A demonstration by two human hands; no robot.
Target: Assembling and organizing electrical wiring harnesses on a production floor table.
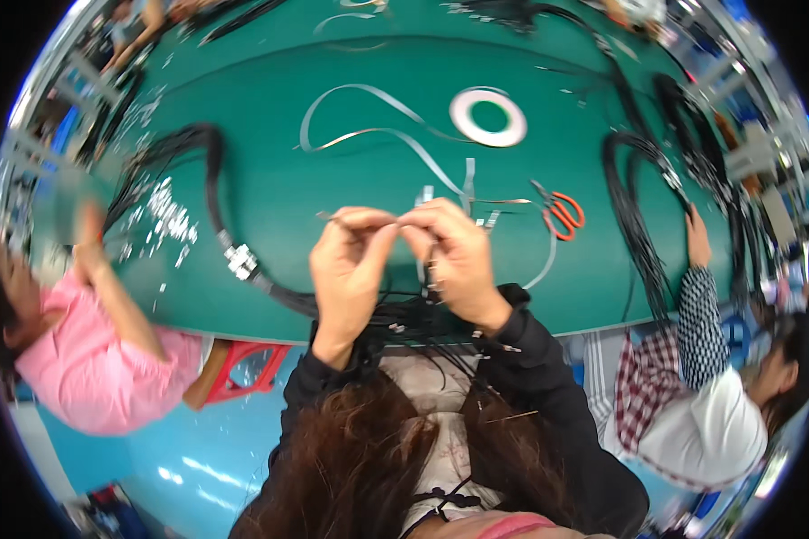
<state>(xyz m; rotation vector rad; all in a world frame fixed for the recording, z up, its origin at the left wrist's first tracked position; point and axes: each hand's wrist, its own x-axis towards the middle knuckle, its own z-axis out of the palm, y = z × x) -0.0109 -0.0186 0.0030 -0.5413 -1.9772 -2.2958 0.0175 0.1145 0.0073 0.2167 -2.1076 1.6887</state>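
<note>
My left hand (351, 274) and my right hand (458, 260) meet fingertip to fingertip over the table's near edge, both pinched closed. Out of the left fist, on its far left side, pokes a thin dark tip (325, 216); what the fingertips pinch is too small to make out. Thin black cables (430, 286) rise into my right palm, with small shiny ends among them. Under both wrists lies a thick black cable bundle (288, 297), which runs left to a cluster of white connectors (241, 261) and bends away up the table.
Beyond my hands lie a white tape roll (458, 111), a loose pale strip (404, 144) and orange-handled snips (566, 216). Small white pieces (173, 216) are scattered at left. Another cable bundle (622, 193) lies at right. People sit on both sides, one in pink (108, 359).
</note>
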